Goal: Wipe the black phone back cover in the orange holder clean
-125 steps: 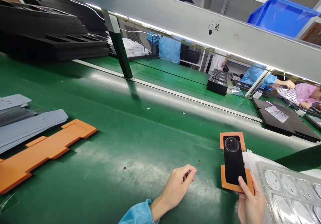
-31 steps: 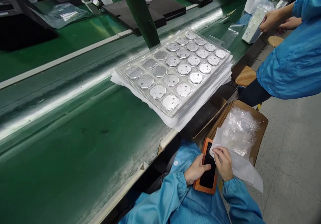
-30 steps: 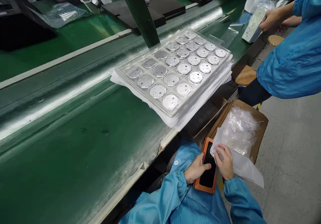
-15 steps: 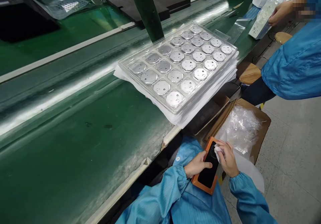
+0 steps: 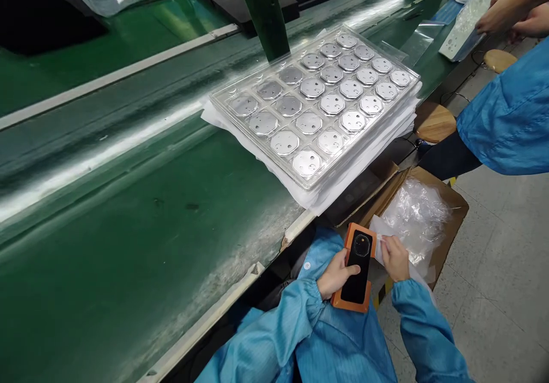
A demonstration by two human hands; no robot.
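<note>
The left hand grips the black phone back panel in its orange holder; the right hand pinches a white wipe beside the bared camera ring, wiping apparently finished.

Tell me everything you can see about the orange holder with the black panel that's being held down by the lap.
The orange holder is a flat, rounded-corner plate, apparently rubbery, showing as a border at both ends of a glossy black panel seated in it. The panel has a round ringed camera cutout near its far end. It lies tilted over the lap, below the table edge. The left hand grips its left side, thumb on the panel; the right hand, beside its right edge, pinches a clear film.
</note>
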